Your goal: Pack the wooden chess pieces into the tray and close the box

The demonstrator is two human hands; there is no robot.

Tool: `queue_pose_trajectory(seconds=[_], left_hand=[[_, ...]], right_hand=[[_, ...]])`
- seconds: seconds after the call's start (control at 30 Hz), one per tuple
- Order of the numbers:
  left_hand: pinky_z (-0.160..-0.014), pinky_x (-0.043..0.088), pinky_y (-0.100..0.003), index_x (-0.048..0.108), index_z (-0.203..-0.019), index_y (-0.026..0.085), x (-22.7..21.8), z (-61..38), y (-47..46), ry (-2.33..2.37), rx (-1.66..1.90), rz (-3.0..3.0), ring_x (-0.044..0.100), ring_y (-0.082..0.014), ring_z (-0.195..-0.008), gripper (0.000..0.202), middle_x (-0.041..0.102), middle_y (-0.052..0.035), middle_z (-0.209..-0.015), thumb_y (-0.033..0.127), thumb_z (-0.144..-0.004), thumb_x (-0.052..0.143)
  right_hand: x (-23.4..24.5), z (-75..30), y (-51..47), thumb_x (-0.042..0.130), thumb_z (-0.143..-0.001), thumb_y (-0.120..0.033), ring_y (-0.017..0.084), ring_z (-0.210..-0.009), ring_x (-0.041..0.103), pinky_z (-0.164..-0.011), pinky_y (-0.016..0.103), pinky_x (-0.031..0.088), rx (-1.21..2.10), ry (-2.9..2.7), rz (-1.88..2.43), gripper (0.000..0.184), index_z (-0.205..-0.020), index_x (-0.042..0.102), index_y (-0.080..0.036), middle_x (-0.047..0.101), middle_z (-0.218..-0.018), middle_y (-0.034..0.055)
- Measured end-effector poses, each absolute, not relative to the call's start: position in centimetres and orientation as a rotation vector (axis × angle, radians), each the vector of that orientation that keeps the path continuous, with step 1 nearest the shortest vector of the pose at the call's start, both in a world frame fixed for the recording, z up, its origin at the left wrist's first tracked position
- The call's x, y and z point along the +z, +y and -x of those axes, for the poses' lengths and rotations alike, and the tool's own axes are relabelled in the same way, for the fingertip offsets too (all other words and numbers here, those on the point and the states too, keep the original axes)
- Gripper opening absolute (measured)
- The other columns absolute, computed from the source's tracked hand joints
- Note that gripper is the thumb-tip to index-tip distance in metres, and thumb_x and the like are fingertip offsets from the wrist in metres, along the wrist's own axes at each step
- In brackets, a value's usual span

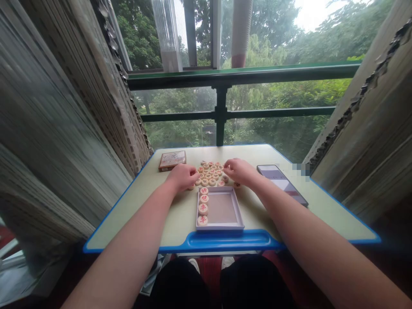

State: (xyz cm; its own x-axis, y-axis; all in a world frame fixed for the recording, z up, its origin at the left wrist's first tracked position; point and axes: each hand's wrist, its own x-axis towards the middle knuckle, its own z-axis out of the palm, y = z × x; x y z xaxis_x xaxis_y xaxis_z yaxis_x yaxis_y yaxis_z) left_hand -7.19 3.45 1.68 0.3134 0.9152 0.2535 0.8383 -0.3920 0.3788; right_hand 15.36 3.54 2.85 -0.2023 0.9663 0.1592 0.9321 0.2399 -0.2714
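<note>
A cluster of round Chinese chess pieces lies on the table, marked in red and dark characters. My left hand is at the cluster's left edge, its fingers curled together; what they hold, if anything, is hidden. At the right edge is my right hand, fingers bent down and pressed together against the pieces, their tips partly hidden. Nearer to me stands a shallow white box tray. Along its left side several red-marked chess pieces lie in a column, faces up.
A brown printed box lid lies at the back left of the table. To the right, a phone lies beside my right forearm. A blue trough runs along the near edge. Curtains hang on both sides, with a railing behind.
</note>
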Motion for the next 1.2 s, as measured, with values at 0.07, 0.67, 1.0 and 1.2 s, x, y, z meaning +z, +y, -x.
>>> queue_pose_trajectory(seconds=[0.07,0.67,1.0,1.2], left_hand=[[-0.055,0.032,-0.024,0.058,-0.058,0.016,1.6,7.3,3.6,1.646,0.680,-2.405,0.048,-0.0131,-0.056,0.027,0.058,-0.0021,-0.055,0.033,-0.072,0.043],[-0.058,0.036,-0.026,0.067,-0.071,0.017,1.8,7.6,4.2,1.951,0.688,-2.392,0.056,-0.0183,-0.068,0.033,0.067,-0.0069,-0.071,0.033,-0.076,0.039],[-0.058,0.036,-0.027,0.067,-0.068,0.017,1.8,7.7,4.0,1.884,0.772,-2.410,0.056,-0.0175,-0.065,0.032,0.066,-0.0060,-0.067,0.033,-0.075,0.040],[-0.058,0.035,-0.027,0.066,-0.067,0.016,1.8,7.6,3.9,1.817,0.734,-2.425,0.055,-0.0173,-0.064,0.031,0.065,-0.0059,-0.065,0.033,-0.075,0.041]], right_hand=[[2.4,-15.1,3.6,0.047,-0.083,-0.026,0.018,-0.086,0.057,-0.078,0.026,0.041,0.186,-2.293,1.606,0.028,-0.101,0.067,-0.019,0.062,-0.102,0.0088],[4.3,-14.3,1.6,0.059,-0.071,-0.034,0.012,-0.060,0.055,-0.051,0.022,0.035,0.368,-2.526,1.637,0.021,-0.081,0.072,-0.021,0.068,-0.076,0.0023],[3.6,-14.9,2.8,0.056,-0.073,-0.031,0.013,-0.062,0.054,-0.052,0.022,0.034,0.233,-2.388,1.758,0.023,-0.088,0.070,-0.022,0.068,-0.077,0.0032],[3.7,-15.2,2.5,0.055,-0.072,-0.032,0.013,-0.056,0.051,-0.047,0.023,0.030,0.182,-2.490,1.787,0.018,-0.076,0.069,-0.022,0.065,-0.067,0.0027]])
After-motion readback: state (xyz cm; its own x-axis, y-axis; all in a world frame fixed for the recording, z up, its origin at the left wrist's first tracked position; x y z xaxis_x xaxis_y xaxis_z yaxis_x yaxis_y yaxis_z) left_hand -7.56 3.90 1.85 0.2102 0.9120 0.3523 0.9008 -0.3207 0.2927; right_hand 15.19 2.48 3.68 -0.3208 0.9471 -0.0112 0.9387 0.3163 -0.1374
